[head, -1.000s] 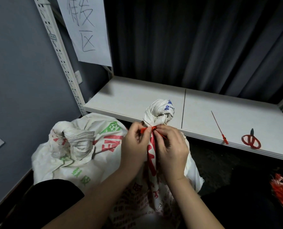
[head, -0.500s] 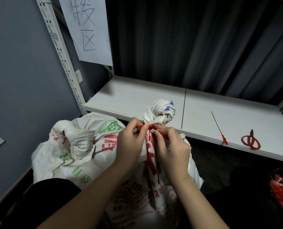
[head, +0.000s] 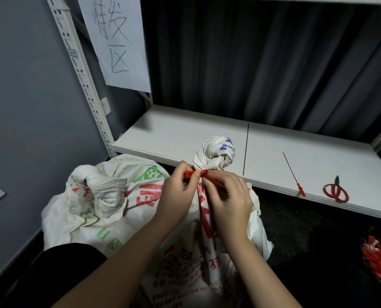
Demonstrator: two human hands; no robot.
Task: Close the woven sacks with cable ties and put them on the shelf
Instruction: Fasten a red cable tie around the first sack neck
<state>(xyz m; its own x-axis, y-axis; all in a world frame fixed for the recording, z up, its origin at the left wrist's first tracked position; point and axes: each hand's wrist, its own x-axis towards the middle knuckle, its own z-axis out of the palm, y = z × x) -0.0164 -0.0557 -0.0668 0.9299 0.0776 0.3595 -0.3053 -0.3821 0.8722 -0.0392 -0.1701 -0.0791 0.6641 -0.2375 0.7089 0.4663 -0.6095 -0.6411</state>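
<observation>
A white woven sack printed with red characters point(head: 204, 270) stands in front of the near edge of the white shelf board point(head: 169, 134), its gathered neck twisted into a knob that rises just above that edge. A red plastic cable tie point(head: 196, 174) circles the neck below the knob. The left hand point(head: 176, 194) pinches the tie's flat head end between thumb and curled forefinger on the left side of the neck. The right hand point(head: 229, 198) pinches the tie's thin tail, which slants down to the right from the locking head, with its fingers curled close together. Both hands touch the sack's neck.

A second white woven sack with green and red print point(head: 100, 201) lies just beside the first, to its left, below the shelf's near left corner; its own neck is bunched and twisted, and whether a tie holds it cannot be told.

On the shelf board, toward the near right edge, a spare red cable tie point(head: 293, 174) lies straight, its head at the very edge. Near it, further right, rests a pair of red-handled scissors point(head: 336, 190). A heap of red cable ties point(head: 379, 261) sits low at the right, below the shelf. A white paper sign with handwritten characters point(head: 116, 41) hangs on the perforated white shelf upright point(head: 82, 81), and a dark pleated curtain point(head: 263, 63) hangs behind the shelf.
</observation>
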